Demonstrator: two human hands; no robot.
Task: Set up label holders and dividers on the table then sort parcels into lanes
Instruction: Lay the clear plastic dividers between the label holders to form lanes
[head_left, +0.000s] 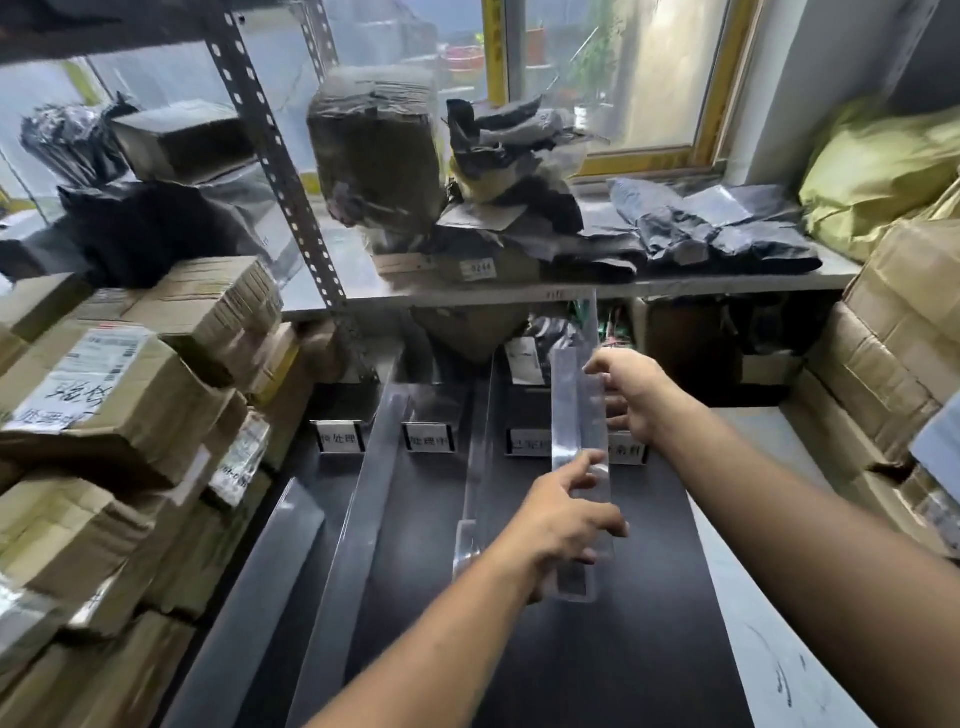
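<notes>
Fingers (605, 526) of left hand (563, 519) curled round the near stretch of a clear divider (579, 436), gripping from its left side; right hand (634, 395) farther along the same strip, fingers wrapped on its right edge; both hands holding firmly, neither slack. Held lengthwise above the right part of the dark table (623, 649), near end toward the person, far end tilted up toward the shelf edge (675, 286); contact of the near end with the tabletop: cannot tell.

Across the far part of the table, a row of four label holders (428, 436) with white cards, the rightmost partly hidden behind the held strip and the right hand; held strip passing between the third and fourth. Left of it, a second divider (480, 415) standing upright between the second and third holders; farther left, a third divider (363, 493) between the first and second; at the table's left edge, a flat strip (280, 551) lying down.

Stacked at left, cardboard parcels (119, 395), some labelled; at right, more cartons (893, 338); on the shelf, black bags (727, 239), a brown bundle (374, 150) and a yellow-green sack (878, 171).
</notes>
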